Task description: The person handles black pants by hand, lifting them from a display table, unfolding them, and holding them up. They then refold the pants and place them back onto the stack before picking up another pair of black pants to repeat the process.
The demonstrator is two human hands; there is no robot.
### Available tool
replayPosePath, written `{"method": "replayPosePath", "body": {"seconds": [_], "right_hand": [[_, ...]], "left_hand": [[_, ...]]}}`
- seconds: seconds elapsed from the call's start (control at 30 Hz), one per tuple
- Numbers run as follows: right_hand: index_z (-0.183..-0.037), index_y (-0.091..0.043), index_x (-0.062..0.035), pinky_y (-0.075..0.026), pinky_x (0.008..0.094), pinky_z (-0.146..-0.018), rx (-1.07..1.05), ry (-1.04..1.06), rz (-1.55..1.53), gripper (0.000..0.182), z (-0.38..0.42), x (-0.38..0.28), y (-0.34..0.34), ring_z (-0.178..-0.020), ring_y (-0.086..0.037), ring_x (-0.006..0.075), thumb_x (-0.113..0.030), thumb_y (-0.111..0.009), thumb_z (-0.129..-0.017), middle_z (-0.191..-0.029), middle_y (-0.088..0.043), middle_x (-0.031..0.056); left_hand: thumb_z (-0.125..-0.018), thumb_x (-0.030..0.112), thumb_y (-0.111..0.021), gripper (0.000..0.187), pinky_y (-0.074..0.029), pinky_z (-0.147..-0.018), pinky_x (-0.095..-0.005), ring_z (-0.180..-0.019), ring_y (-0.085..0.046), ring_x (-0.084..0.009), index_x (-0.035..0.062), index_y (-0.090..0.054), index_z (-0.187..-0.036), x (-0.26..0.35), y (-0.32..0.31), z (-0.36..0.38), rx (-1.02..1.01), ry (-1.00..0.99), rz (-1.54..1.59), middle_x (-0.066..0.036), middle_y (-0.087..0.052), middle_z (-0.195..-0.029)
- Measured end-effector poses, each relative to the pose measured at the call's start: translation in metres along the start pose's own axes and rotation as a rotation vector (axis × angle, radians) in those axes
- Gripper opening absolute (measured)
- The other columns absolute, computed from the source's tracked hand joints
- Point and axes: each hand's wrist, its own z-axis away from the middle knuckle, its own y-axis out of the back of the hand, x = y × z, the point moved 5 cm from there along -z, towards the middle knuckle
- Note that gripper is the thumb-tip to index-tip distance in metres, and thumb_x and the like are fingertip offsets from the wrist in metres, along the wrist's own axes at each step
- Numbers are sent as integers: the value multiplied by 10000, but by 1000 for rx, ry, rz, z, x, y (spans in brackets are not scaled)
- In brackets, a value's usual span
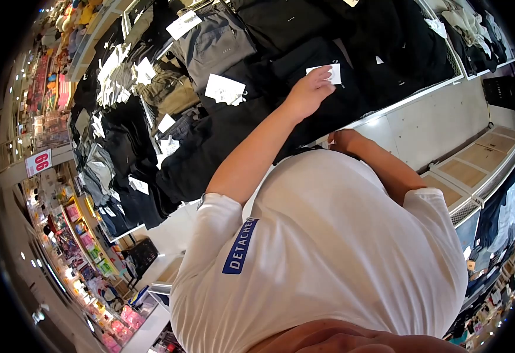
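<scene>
My left hand [312,93] reaches forward over folded black trousers [313,56]. Its fingers are stretched out and lie over a white paper tag [335,75] on the dark cloth. Close to my belly, at the near edge of the display, my right hand [344,140] is curled. What its fingers hold, if anything, is hidden. Left of my left hand, a larger white tag [225,89] lies on black garments. Grey folded trousers [217,47] with another white tag [184,25] are farther back.
Wire-edged racks [454,65] hold more dark clothes. Wooden-topped units [481,156] stand to the right, and a black basket [506,91] is behind them. Another black basket [141,256] is low on the left. Beyond it are lit shelves [84,235] of colourful goods.
</scene>
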Motion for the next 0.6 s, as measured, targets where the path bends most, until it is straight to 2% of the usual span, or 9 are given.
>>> {"method": "replayPosePath", "body": {"seconds": [0.07, 0.13, 0.2, 0.27, 0.33, 0.37, 0.43, 0.53, 0.6], "right_hand": [[-1128, -718, -125, -524, 429, -939, -66, -64, -83, 351, 1, 7, -3, -1047, -693, 333, -348, -641, -869, -1035, -737, 181], [-1098, -717, -113, -537, 436, -903, 44, 3, -119, 319, 4, 11, 0, -1016, -694, 344, -316, -656, -859, -1007, -737, 172], [-1060, -713, -100, -551, 448, -837, 253, 78, -161, 270, -5, 19, 11, -975, -694, 353, -272, -659, -858, -999, -736, 164], [-1020, -707, -94, -557, 462, -776, 375, 79, -258, 230, -7, 23, 25, -899, -691, 363, -252, -668, -858, -940, -724, 149], [-1034, -704, -85, -548, 458, -797, 660, 83, -227, 249, -10, 27, 46, -906, -673, 355, -265, -685, -863, -943, -695, 140], [-1034, -704, -85, -548, 458, -797, 656, 88, -226, 249, -15, 26, 49, -906, -673, 355, -265, -685, -863, -943, -695, 140], [-998, -687, -70, -534, 453, -826, 870, 155, -23, 247, -15, 13, 64, -952, -648, 342, -275, -701, -862, -970, -659, 133], [-991, -680, -60, -521, 449, -847, 740, 88, 188, 245, -36, 7, 59, -1017, -623, 334, -273, -692, -870, -1036, -642, 132], [-987, -679, -63, -522, 452, -845, 699, 63, 236, 226, -61, 20, 51, -999, -633, 339, -258, -677, -873, -1017, -655, 135]], "left_hand": [[-969, 24, -610, 465, -462, -1051, -318, -1260, -581, -230, -15, -495, -1418, -14, 31, 17, 58, -60, -124, -162, -609, -1364], [-948, 25, -621, 335, -523, -970, -322, -1127, -671, -221, 19, -625, -1283, -11, 73, 54, 274, -80, -481, -117, -691, -1234], [-915, 125, -670, 316, -527, -941, -367, -1098, -674, -301, 50, -671, -1222, -21, 114, 88, 474, -132, -980, -149, -697, -1194], [-888, 236, -713, 377, -480, -997, -419, -1091, -642, -352, 66, -676, -1222, -20, 125, 114, 611, -113, -1119, -142, -709, -1124], [-879, 260, -724, 393, -484, -967, -418, -1045, -653, -336, 73, -677, -1222, -24, 127, 122, 609, -158, -1295, -130, -717, -1066], [-879, 260, -724, 393, -484, -967, -418, -1045, -653, -336, 73, -677, -1222, -29, 127, 123, 615, -153, -1296, -130, -717, -1066], [-859, 220, -738, 324, -487, -893, -409, -995, -640, -313, 81, -694, -1148, -42, 124, 116, 503, 35, -1212, -113, -705, -1004], [-843, 194, -741, 235, -481, -884, -403, -967, -636, -304, 77, -702, -1043, -54, 124, 107, 341, 175, -1219, -93, -692, -962], [-828, 175, -742, 160, -478, -892, -403, -953, -636, -314, 69, -697, -940, -51, 122, 111, 439, 97, -1207, -95, -694, -923]]}}
